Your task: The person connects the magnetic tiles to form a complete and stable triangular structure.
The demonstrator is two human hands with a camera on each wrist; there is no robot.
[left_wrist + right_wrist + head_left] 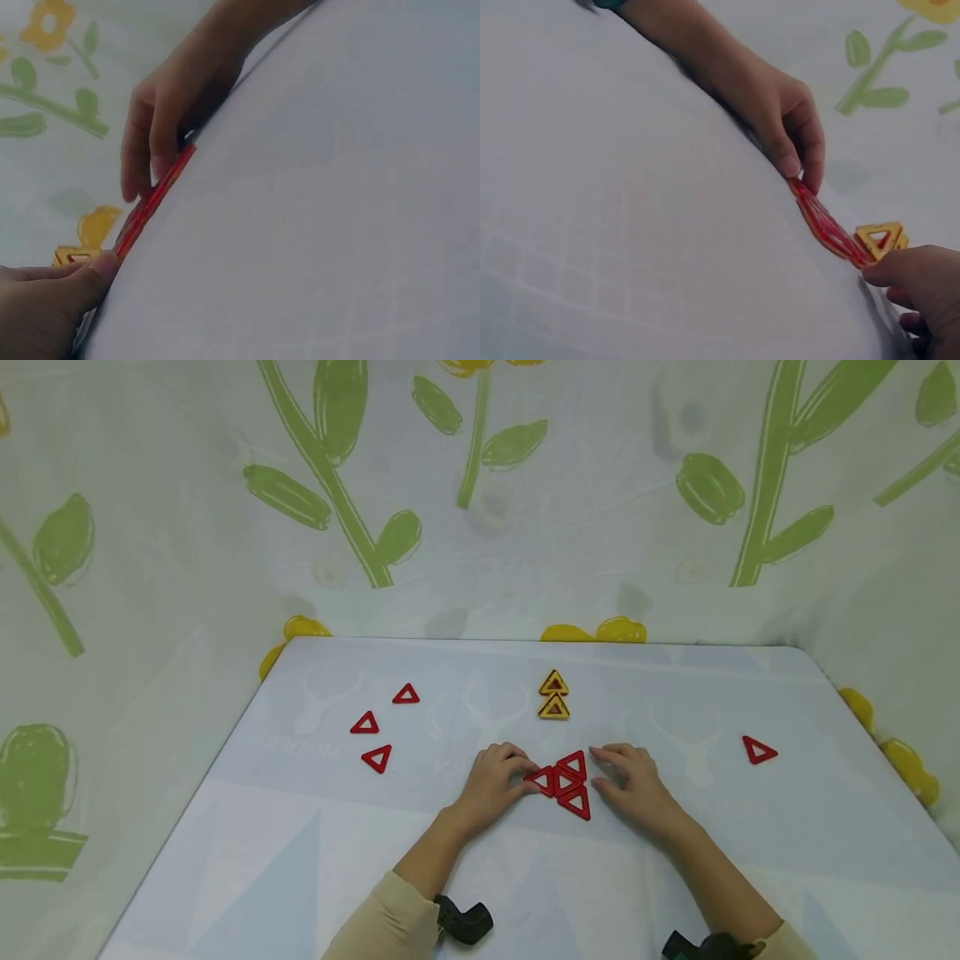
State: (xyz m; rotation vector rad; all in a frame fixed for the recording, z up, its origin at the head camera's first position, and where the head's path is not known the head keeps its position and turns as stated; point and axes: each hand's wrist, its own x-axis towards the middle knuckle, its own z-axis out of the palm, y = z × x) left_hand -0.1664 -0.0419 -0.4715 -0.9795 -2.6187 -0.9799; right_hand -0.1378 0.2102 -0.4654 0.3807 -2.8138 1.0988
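Left hand (pixel 493 785): your thumb and fingertips pinch the outer corner of the leftmost red triangle (pixel 551 781).
Right hand (pixel 636 787): your fingers are relaxed and parted, at the right edge of the red group; you cannot tell whether the tips touch it or sit just beside it.
Red group (pixel 557 782): four hollow triangles lie edge to edge on the counter (pixel 525 877), between your two hands.
Yellow triangles (pixel 554 696): two, beyond the group from you, one behind the other and touching.
Loose red triangles (pixel 365 729): three lie apart from one another, to the left beyond your left hand.
Lone red triangle (pixel 761 743): well apart, to the right of your right hand.
Backdrop (pixel 562 560): pale, with green plants, behind the counter.
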